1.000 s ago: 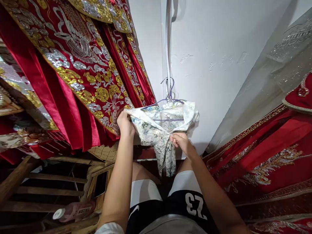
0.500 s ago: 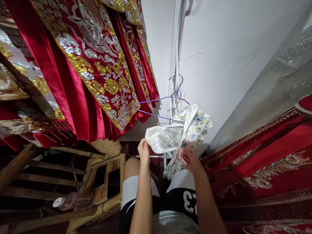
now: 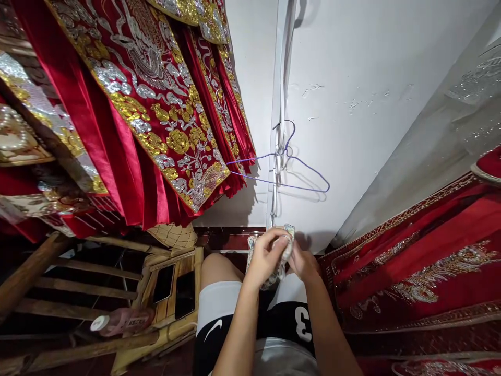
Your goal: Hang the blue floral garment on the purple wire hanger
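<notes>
A white garment with a blue and yellow floral print [image 3: 288,248] is bunched up between my hands, just above my lap. My left hand [image 3: 267,257] has its fingers and thumb closed on the upper bunched part. On the other side my right hand [image 3: 303,262] also grips the cloth, its fingers partly hidden behind the fabric. The gathered lower part hangs between my knees. Beyond my hands, a purple wire hanger [image 3: 327,185] hangs bare from a white strap [image 3: 282,99] against the wall.
A red robe with gold and silver sequins [image 3: 180,138] hangs at left, touching the hanger's left end. Another red embroidered garment [image 3: 422,250] stands at right. On a bamboo seat [image 3: 168,313] lie two phones [image 3: 185,295] and a bottle [image 3: 125,320].
The floral garment has come off the purple hanger and down toward my lap. My hands have drawn together, bunching the cloth that was spread out before.
</notes>
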The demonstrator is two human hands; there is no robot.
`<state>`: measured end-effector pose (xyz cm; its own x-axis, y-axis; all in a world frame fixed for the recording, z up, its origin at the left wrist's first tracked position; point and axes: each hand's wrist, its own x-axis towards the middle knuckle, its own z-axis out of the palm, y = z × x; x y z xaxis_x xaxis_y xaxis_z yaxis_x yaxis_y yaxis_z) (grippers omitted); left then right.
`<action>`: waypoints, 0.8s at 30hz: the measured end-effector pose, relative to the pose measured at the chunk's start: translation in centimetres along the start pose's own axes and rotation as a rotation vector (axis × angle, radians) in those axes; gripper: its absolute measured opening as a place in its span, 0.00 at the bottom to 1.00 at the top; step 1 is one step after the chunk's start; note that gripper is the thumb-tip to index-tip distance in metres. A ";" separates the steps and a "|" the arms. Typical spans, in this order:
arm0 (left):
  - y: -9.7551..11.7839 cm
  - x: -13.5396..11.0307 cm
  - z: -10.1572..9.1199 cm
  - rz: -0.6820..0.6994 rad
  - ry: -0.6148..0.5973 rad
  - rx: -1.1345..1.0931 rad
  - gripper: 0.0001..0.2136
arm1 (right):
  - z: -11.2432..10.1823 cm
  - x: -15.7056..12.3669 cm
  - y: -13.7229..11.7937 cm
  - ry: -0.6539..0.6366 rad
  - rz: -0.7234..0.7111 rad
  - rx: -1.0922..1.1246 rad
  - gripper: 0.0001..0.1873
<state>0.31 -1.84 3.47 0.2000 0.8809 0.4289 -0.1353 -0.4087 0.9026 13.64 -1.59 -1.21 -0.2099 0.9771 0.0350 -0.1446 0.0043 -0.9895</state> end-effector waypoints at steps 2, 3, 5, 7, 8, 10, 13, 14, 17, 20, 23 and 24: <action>1.0 0.1 -0.3 0.035 -0.101 0.158 0.12 | 0.9 0.4 -0.5 -0.004 0.018 0.165 0.46; 1.4 0.3 -0.8 0.037 -0.113 0.207 0.15 | 1.2 0.5 -1.0 -0.019 0.034 0.245 0.50; 1.5 1.1 -2.0 0.024 -0.117 0.243 0.25 | 1.1 0.7 -2.3 -0.114 0.074 0.319 0.51; 0.9 2.1 -3.2 0.009 -0.179 0.241 0.29 | 0.2 1.0 -4.0 -0.248 0.105 0.245 0.42; 0.4 2.6 -3.7 -0.006 -0.250 0.241 0.27 | -0.4 1.2 -4.9 -0.299 0.110 0.160 0.37; -0.9 3.1 -4.5 -0.076 -0.436 0.263 0.27 | -2.1 1.6 -6.8 -0.327 0.103 -0.052 0.27; -2.4 2.7 -5.9 -0.200 -0.625 0.370 0.28 | -4.7 2.7 -9.3 -0.219 0.021 -0.347 0.17; -2.5 2.4 -6.6 -0.219 -0.640 0.432 0.26 | -5.5 3.3 -9.9 -0.163 -0.037 -0.430 0.15; -2.2 1.6 -9.2 -0.259 -0.620 0.684 0.23 | -7.0 5.8 -10.3 0.028 -0.289 -0.584 0.10; -1.2 1.2 -11.4 -0.347 -0.651 0.994 0.22 | -7.2 9.5 -9.1 0.167 -0.448 -0.567 0.17; 0.2 0.9 -12.4 -0.428 -0.713 1.228 0.19 | -6.9 13.1 -7.3 0.174 -0.394 -0.571 0.23; 0.7 0.9 -12.5 -0.451 -0.725 1.281 0.18 | -7.0 13.9 -6.7 0.147 -0.361 -0.585 0.21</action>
<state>-11.70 1.65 4.04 0.4590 0.8372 -0.2972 0.8861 -0.4075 0.2208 18.41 13.49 4.97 -0.1077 0.9113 0.3973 0.3724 0.4076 -0.8338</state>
